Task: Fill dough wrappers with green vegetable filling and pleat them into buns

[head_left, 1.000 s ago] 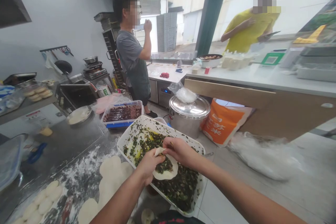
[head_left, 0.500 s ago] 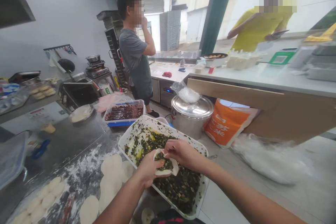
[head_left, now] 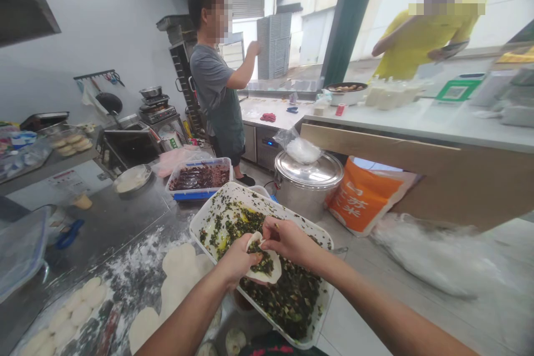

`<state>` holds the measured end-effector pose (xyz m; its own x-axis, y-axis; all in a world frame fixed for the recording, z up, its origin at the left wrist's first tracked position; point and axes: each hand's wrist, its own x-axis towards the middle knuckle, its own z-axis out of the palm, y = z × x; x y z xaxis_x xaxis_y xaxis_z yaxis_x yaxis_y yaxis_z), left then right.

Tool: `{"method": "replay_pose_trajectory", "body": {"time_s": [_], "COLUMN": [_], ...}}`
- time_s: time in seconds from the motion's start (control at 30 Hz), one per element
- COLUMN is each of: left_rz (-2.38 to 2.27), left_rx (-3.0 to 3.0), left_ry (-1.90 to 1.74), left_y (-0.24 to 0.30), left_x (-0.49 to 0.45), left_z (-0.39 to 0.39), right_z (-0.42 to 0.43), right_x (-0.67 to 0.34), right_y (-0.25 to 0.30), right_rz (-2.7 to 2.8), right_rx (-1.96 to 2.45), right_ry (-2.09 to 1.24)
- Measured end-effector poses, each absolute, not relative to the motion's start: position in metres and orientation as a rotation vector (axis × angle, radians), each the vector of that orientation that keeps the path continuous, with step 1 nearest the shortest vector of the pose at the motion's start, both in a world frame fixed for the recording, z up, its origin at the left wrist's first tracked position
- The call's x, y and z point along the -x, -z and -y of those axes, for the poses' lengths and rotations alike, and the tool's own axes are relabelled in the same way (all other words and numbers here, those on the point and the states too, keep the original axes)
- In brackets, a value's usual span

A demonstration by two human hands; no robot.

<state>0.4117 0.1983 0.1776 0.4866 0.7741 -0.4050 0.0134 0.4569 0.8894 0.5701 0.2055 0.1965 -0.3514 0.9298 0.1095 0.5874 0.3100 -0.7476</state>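
My left hand is closed around a round dough wrapper, which lies cupped in it with chopped green filling on top. The fingers of my right hand pinch the wrapper's upper edge. Both hands are above a white tub holding more of the dark green filling. Rolled dough rounds overlap on the floured steel table left of my left forearm. Smaller dough pieces and a rolling pin lie farther left. A few filled buns sit below the tub.
Behind the tub stands a clear box of dark red paste. A lidded steel pot and an orange rice sack stand beyond on the floor. One person stands near the counter; another is outside the window.
My right fingers have shifted slightly left along the wrapper's edge, gathering it. The nearer person's raised hand has moved away from the face and outward. The view has shifted slightly.
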Motion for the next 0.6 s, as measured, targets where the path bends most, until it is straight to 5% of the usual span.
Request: {"method": "replay_pose_trajectory", "body": {"time_s": [0.4,0.6], "left_rz": [-0.935,-0.924], "left_rx": [-0.846,-0.848], "left_ry": [-0.626,-0.628], "left_y": [-0.178,-0.175], "left_x": [-0.386,-0.376], "left_z": [-0.206,-0.209], "right_z": [-0.182,-0.130], "right_x": [-0.571,-0.540], "right_y": [-0.214,-0.231], "right_rz": [1.768,2.211], "right_rx": [1.194,1.061], "right_ry": [-1.261,-1.340]}}
